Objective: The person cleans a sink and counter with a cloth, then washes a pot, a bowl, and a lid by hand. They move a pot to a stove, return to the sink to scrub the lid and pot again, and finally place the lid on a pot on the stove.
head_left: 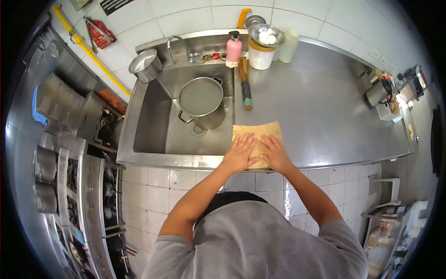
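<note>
A yellow-tan cloth lies spread on the steel counter, just right of the sink and at the front edge. My left hand rests flat on the cloth's left part, fingers stretched out. On its right part lies my right hand, also flat with the fingers apart. Neither hand grips anything. Beyond the cloth, a bundle of wooden sticks with a wrapped handle lies on the counter by the sink's edge.
In the sink stands a large pot holding cloudy liquid. A pink pump bottle, a white tub under a metal bowl, and a pale bottle line the wall. A stove stands left, a kettle right.
</note>
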Available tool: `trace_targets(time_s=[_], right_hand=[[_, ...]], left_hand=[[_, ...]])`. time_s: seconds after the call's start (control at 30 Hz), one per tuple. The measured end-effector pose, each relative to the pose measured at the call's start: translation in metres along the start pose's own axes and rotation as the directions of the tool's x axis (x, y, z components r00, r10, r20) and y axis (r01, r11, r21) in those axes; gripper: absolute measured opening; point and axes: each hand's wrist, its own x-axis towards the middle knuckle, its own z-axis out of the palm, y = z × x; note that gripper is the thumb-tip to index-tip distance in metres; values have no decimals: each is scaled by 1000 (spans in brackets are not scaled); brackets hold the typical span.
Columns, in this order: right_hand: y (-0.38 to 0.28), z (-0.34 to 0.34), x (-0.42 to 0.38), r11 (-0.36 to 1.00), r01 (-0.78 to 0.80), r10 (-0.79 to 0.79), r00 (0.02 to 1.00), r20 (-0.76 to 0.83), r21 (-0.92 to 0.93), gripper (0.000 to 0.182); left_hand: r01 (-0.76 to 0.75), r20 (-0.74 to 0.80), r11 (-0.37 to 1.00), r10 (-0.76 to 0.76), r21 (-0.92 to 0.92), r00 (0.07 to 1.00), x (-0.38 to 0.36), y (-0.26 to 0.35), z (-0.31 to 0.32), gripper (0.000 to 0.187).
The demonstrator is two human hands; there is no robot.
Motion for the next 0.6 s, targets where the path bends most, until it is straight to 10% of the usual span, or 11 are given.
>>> trace_targets(time_s=[0.37,0.53,0.6], right_hand=[[-21,-9,-18,991,-1,42,949,312,-130,63],[8,-5,-5,974,-174,127,950,285,146,43],[-24,-13,20,913,-337,304,938,169,229,34]], left_hand=[[-51,-7,992,50,-118,999,-30,-2,5,72],[-154,-223,961,103,-229,969,-87,-30,-54,46],[77,52,868,-59,-490,997,-139,-58,-84,27]])
